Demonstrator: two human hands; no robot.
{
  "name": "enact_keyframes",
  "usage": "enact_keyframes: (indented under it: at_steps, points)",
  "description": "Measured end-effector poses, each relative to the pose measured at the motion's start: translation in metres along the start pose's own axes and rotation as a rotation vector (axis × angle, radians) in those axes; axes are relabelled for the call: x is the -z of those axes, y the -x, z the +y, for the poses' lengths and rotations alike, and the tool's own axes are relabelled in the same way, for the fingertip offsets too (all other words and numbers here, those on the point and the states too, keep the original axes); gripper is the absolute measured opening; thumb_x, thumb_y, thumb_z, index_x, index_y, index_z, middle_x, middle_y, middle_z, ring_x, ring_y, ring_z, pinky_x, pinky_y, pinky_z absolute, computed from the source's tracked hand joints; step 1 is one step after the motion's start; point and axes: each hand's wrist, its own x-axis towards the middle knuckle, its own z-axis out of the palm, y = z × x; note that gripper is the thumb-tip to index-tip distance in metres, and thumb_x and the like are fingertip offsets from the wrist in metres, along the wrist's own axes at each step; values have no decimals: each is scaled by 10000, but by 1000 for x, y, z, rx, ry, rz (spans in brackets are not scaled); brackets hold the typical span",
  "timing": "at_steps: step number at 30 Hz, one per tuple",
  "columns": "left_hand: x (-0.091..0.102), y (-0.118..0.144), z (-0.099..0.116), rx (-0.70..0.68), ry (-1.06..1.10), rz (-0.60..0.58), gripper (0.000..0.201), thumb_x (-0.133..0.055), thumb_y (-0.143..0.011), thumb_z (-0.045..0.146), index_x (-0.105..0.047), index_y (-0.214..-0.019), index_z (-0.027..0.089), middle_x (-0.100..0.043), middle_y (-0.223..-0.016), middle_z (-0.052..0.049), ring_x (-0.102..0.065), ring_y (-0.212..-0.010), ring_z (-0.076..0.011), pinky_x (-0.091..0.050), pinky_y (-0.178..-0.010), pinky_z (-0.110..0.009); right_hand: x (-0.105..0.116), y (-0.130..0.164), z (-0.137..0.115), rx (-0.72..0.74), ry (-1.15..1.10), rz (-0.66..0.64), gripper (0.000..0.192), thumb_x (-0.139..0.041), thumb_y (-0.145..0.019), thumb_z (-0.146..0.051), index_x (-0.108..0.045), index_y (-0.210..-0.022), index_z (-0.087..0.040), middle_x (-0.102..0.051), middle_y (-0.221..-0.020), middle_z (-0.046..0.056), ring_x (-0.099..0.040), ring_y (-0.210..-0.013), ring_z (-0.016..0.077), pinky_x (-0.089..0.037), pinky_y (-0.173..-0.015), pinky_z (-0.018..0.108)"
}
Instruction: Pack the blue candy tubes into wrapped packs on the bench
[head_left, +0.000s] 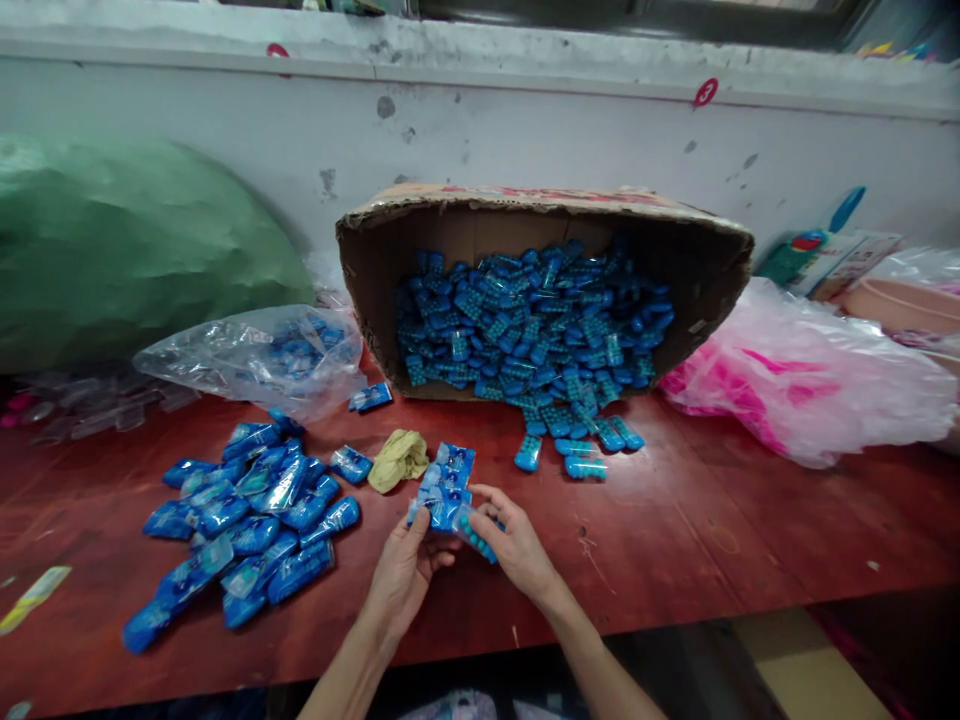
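Near the table's front edge, my left hand is closed on a blue printed packet, thumb on top. Another blue packet lies just beyond it, overlapping or touching; I cannot tell which. My right hand pinches a small blue case with turquoise bumps, held against the packet's right side. A crumpled yellowish cloth sits just beyond my left hand. To the left is a heap of filled blue packets.
A cardboard box on its side spills many blue cases onto the red table. A clear bag of blue items and a large green sack stand left. Pink-and-white plastic bags lie right.
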Motion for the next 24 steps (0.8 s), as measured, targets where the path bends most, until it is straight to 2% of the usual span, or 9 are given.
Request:
enact_keyframes:
  at_steps: [6,12,15,17,19,21,24]
  points:
    - [-1,0,0,-39,5,13,293,-719,-598,328,-576,-776,145,-655,-605,-19,-631,-542,-168,-462,-395,-205,-1,3,2,14,41,-33,300,-543,-797,-310,-534,-1074,-192,-486,-713,-23,-471,-641,104,-385,-551,197]
    - [0,-2,-6,-63,-49,29,330,-736,-567,338,-579,-778,139,-647,-583,-10,-612,-489,-150,-464,-397,-208,-2,2,1,4,50,-52,322,-526,-806,-319,-500,-1098,-187,-461,-652,-45,-459,-576,92,-380,-528,189]
    - [-2,-1,-9,-30,-49,31,324,-726,-582,343,-589,-788,134,-654,-600,-15,-601,-478,-132,-474,-417,-207,-7,6,1,52,318,13,332,-513,-813,-303,-489,-1129,-203,-542,-700,-17,-518,-636,128,-417,-607,228]
    - [-4,1,-9,45,-13,-10,300,-707,-613,343,-597,-797,133,-662,-630,-27,-610,-509,-135,-492,-450,-221,-11,8,1,120,543,69,362,-514,-813,-306,-482,-1162,-215,-609,-824,33,-567,-745,175,-432,-697,276]
    - [-5,2,-8,108,16,-30,265,-697,-633,321,-604,-796,133,-667,-647,-34,-618,-537,-140,-507,-486,-236,-14,10,1,191,644,82,379,-515,-812,-316,-483,-1176,-213,-620,-959,79,-573,-872,218,-427,-778,315]
    - [-4,2,-5,138,16,-24,240,-692,-645,285,-608,-810,133,-678,-678,-44,-624,-551,-141,-509,-500,-238,-14,11,-1,218,571,55,383,-520,-806,-295,-482,-1178,-211,-608,-992,81,-562,-909,214,-423,-818,320]
    - [2,-1,1,156,-13,-17,223,-671,-673,262,-609,-846,135,-693,-735,-63,-640,-582,-153,-510,-505,-239,-8,13,-4,115,202,-90,455,-531,-780,-212,-429,-1222,-231,-568,-965,35,-547,-846,156,-440,-795,289]
